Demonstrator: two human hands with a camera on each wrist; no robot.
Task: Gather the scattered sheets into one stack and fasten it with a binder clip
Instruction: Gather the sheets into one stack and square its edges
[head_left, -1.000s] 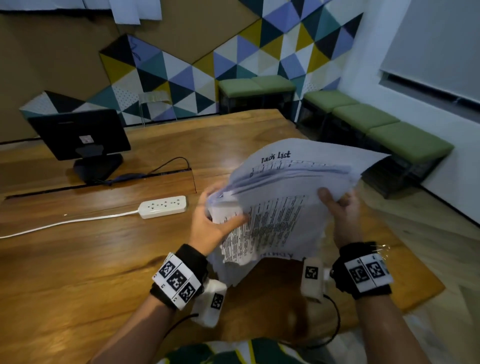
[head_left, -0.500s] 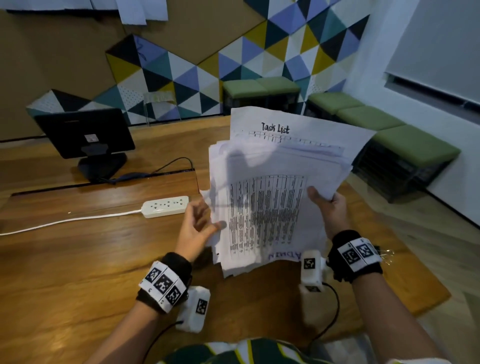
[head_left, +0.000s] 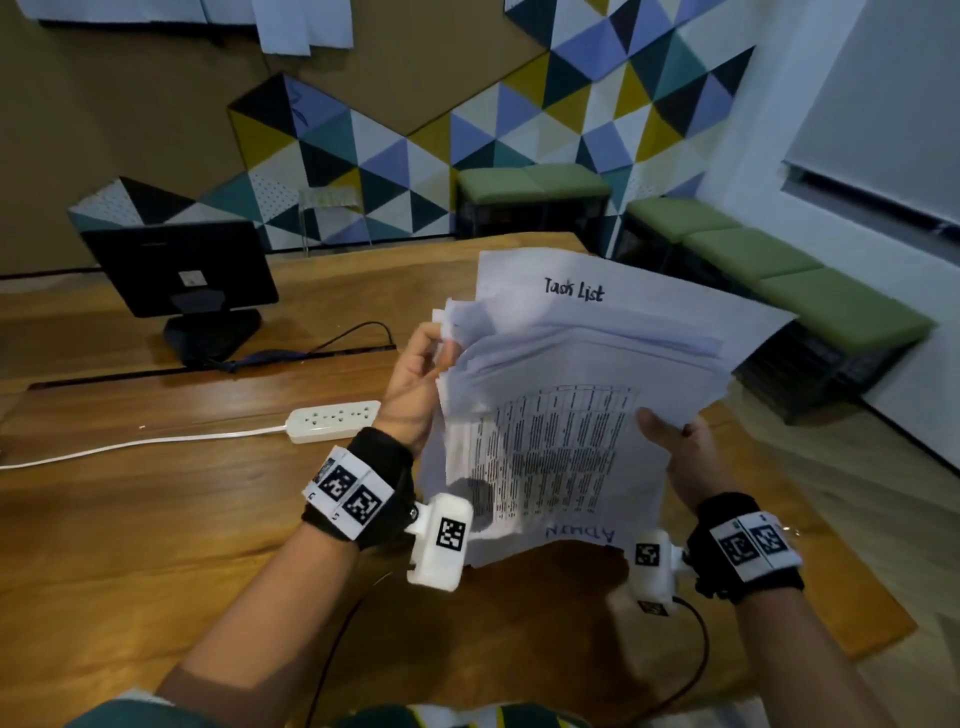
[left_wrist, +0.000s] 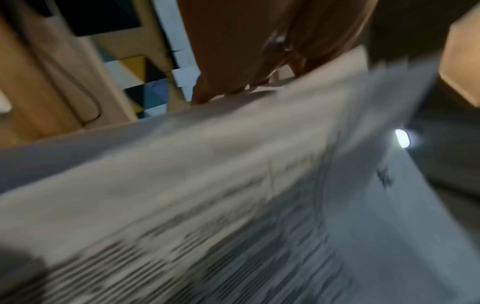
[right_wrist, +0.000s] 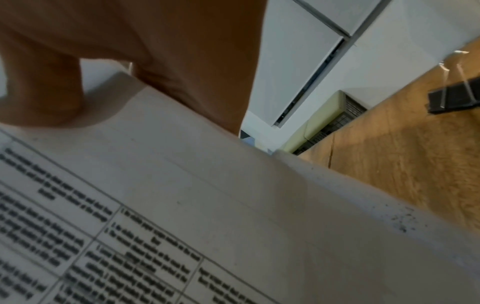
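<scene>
An uneven stack of printed sheets (head_left: 571, 415) is held upright above the wooden table (head_left: 156, 545), with a "Task List" page sticking out at the back. My left hand (head_left: 415, 384) holds the stack's left edge near the top corner, its fingers (left_wrist: 259, 51) behind the blurred paper (left_wrist: 233, 185). Gripping the right edge is my right hand (head_left: 675, 447), thumb on the front page (right_wrist: 207, 205). A black binder clip (right_wrist: 451, 100) lies on the table to the right of my right wrist.
A white power strip (head_left: 332, 418) with its cable lies left of my hands. A black monitor (head_left: 182, 270) stands at the back left. Green benches (head_left: 779, 260) line the wall on the right, past the table's edge.
The stack has gone from tilted to upright. My left hand slid up the left edge from the lower corner to the upper corner. The right hand kept its grip.
</scene>
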